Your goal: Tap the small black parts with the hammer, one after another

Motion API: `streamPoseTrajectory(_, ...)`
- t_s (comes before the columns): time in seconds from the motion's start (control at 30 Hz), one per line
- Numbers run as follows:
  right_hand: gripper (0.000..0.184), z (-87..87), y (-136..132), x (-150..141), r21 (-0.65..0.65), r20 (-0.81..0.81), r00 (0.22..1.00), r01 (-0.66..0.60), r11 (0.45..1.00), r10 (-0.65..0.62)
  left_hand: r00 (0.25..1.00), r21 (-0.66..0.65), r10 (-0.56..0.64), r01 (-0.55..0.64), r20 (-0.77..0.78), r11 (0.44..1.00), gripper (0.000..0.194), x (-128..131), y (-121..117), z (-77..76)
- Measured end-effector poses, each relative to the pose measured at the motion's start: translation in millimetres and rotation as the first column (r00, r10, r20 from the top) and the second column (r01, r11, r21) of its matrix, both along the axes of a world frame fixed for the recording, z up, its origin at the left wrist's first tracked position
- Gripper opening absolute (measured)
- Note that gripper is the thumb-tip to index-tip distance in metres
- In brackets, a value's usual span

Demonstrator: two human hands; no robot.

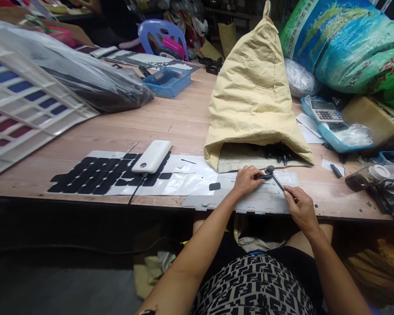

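My left hand [248, 180] is closed on a small black rod-like piece [263, 176], held low over a grey sheet [230, 202] at the table's front edge. In my right hand [300, 208] is a tool with a metal shaft and a round dark head [269, 169], possibly a small hammer. That head is right at the black piece; whether they touch I cannot tell. Just behind my hands lies a yellow woven sack [249, 105], its mouth facing me, with several black pieces [282, 154] inside the opening.
To the left, a white power bank [153, 156] with a cable rests on a sheet of black stickers [88, 175]. A blue basket [174, 82] stands farther back. On the right are a calculator [325, 111], a jar [367, 177] and a loose black piece [335, 170].
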State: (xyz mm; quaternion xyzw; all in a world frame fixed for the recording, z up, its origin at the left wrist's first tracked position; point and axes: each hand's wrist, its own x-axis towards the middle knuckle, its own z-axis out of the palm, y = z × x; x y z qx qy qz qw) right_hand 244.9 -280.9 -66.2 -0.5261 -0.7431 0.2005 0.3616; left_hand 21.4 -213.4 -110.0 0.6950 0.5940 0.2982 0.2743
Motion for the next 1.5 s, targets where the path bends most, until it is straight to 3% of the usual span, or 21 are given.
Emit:
streamPoseTrajectory(0.2, 0.026, -10.1, 1.2, -0.8, -0.020, 0.087, 0.996, -0.006, 1.000, 0.008, 1.000, -0.025, 0.005, -0.006, -0.017, 1.000, 0.012, -0.1, 1.2, 0.9)
streamPoseTrajectory(0.43, 0.025, -2.6, -1.0, 5.7, 0.019, 0.032, 0.998, 0.053, 0.998, -0.054, 1.000, -0.010, 0.004, -0.004, 0.011, 1.000, 0.013, -0.3, 0.0, 0.8)
streamPoseTrajectory(0.63, 0.026, -8.9, -0.2, 11.8, -0.011, 0.048, 0.998, 0.051, 0.999, -0.051, 1.000, -0.016, 0.001, -0.001, 0.018, 1.000, 0.014, -0.2, -0.2, 2.2)
streamPoseTrajectory(0.8, 0.028, -7.1, 9.9, 25.4, 0.038, 0.073, 0.985, 0.154, 0.987, -0.157, 1.000, -0.004, 0.004, -0.003, 0.017, 1.000, 0.014, -0.3, -0.1, 0.3)
streamPoseTrajectory(0.97, 0.030, -15.1, 26.4, 57.4, 0.202, 0.320, 0.879, 0.302, 0.932, -0.354, 1.000, -0.005, -0.027, 0.027, 0.009, 1.000, 0.014, -2.1, -0.4, 1.3)
streamPoseTrajectory(1.17, 0.030, -34.6, 33.2, 82.5, 0.370, 0.486, 0.734, 0.319, 0.872, -0.475, 0.998, 0.000, -0.056, 0.056, -0.001, 0.998, 0.016, -3.1, -1.5, 0.5)
streamPoseTrajectory(1.33, 0.029, -36.6, 30.6, 79.9, 0.393, 0.509, 0.704, 0.322, 0.861, -0.495, 0.995, -0.015, -0.101, 0.101, -0.009, 0.995, 0.016, -6.5, -2.4, 1.9)
streamPoseTrajectory(1.5, 0.028, -33.5, 28.5, 77.0, 0.381, 0.509, 0.705, 0.330, 0.864, -0.494, 0.955, -0.064, -0.295, 0.296, 0.031, 0.953, 0.016, -16.7, -23.7, 13.6)
